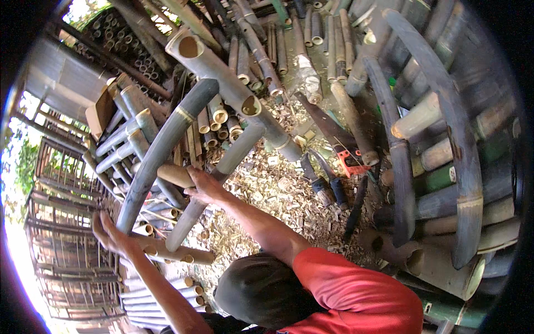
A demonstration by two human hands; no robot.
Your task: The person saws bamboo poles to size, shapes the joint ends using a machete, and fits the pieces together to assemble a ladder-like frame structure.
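Note:
A bamboo frame lies before me. Its long dark left rail (pixel 158 147) runs beside a shorter grey right rail (pixel 235 153), and a short pale bamboo crosspiece (pixel 174 176) sits between them. My right hand (pixel 207 187) has its fingers curled at the crosspiece's near end, beside the right rail. My left hand (pixel 115 236) is open, fingers apart, at the lower end of the left rail; whether the palm presses on it I cannot tell. A thick bamboo pole with cut holes (pixel 222 80) lies by the rails' upper ends. Below them lies another holed bamboo piece (pixel 194 255).
Wood chips (pixel 272 189) cover the ground. A handsaw with an orange handle (pixel 350 161) and dark-handled tools (pixel 321 186) lie to the right. Beyond them a dark bamboo frame (pixel 464 161) rests on stacked poles. Cut bamboo tubes (pixel 334 47) fill the back, and a slatted bamboo structure (pixel 72 245) stands left.

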